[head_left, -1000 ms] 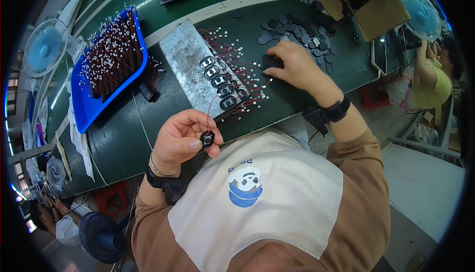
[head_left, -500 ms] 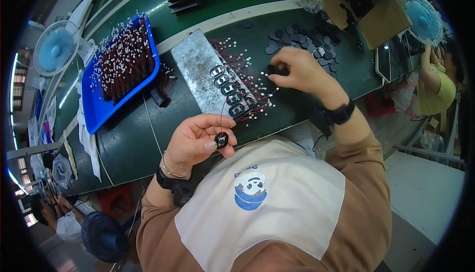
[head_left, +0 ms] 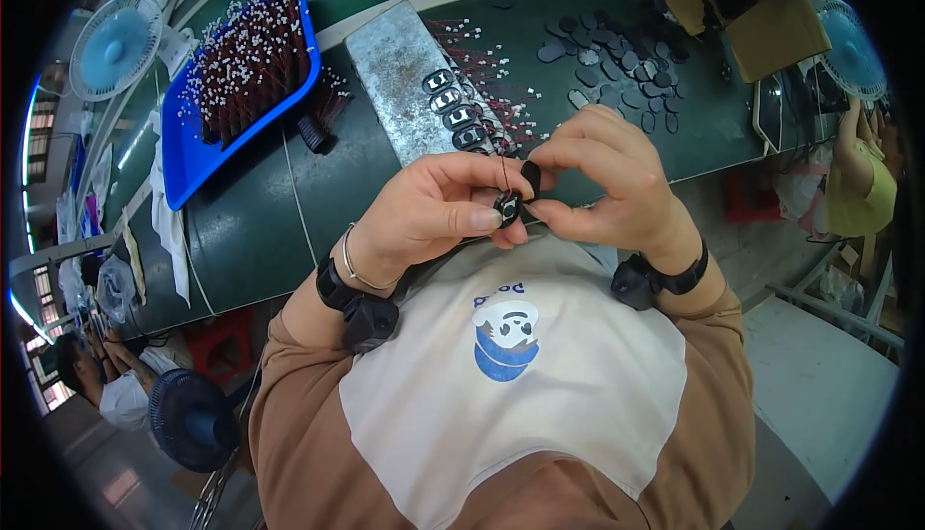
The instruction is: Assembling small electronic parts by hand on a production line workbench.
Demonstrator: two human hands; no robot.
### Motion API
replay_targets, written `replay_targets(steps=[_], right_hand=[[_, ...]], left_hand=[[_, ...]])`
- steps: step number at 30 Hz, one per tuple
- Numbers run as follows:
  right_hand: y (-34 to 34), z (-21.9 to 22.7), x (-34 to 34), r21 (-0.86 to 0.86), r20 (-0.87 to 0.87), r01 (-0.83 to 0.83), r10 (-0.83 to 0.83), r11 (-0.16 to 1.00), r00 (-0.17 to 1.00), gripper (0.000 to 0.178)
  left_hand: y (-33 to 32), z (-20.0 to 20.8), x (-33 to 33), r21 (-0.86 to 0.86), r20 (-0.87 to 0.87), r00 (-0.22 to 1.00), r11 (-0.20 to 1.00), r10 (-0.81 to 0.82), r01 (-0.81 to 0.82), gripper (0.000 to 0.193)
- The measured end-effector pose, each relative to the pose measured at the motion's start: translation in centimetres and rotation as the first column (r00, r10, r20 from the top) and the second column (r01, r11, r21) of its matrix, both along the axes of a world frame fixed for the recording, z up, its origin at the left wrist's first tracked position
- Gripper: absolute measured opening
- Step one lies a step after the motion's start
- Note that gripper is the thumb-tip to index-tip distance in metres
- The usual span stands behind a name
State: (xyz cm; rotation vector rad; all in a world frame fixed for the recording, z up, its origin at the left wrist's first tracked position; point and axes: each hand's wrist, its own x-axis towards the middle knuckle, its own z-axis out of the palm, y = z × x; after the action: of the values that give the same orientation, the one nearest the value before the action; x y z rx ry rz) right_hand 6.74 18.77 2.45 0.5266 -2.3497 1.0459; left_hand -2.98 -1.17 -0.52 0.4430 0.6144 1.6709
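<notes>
Metal plate (head_left: 400,77) looks like dull grey sheet w/ scuffs and blotches, def not polished. Table (head_left: 251,231) has a matt dark green cover, smooth-ish. Tray (head_left: 193,159) is glossy blue plastic. Small part (head_left: 508,208) in the fingers (head_left: 482,219) is shiny black plastic; the flat oval pads (head_left: 617,77) are matt black, prob foam or rubber. Box (head_left: 771,19) is plain brown cardboard.

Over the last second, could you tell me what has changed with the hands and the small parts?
The right hand left the scattered flat black pieces on the bench, came back toward the body and now pinches a flat black oval piece against the small black part in the left hand. The left hand kept its hold on that part. The blue tray and metal plate stayed in place.
</notes>
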Motion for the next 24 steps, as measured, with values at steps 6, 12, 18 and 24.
replay_targets(steps=[6, 12, 18, 24], right_hand=[[-0.1, -0.4, 0.5, 0.031, -0.034, 0.007, -0.006, 1.0, 0.999, 0.041], [-0.3, -0.6, 1.1, -0.134, 0.073, 0.016, -0.007, 0.991, 0.997, 0.042], [-0.8, 0.8, 1.4, -0.206, 0.092, 0.002, 0.017, 0.979, 0.996, 0.04], [-2.0, 0.6, 1.1, -0.32, 0.182, 0.03, 0.031, 0.947, 0.983, 0.04]], left_hand=[[0.1, -0.1, 0.5, 0.02, -0.008, 1.0, 1.0, 0.017, -0.017, 0.032], [0.2, -0.4, 1.1, 0.059, 0.015, 0.995, 0.993, 0.098, -0.099, 0.031], [0.6, -0.1, 0.7, 0.023, 0.213, 0.972, 0.994, 0.098, -0.106, 0.029], [1.0, -0.3, 1.2, -0.03, 0.284, 0.95, 0.991, 0.132, -0.129, 0.029]])
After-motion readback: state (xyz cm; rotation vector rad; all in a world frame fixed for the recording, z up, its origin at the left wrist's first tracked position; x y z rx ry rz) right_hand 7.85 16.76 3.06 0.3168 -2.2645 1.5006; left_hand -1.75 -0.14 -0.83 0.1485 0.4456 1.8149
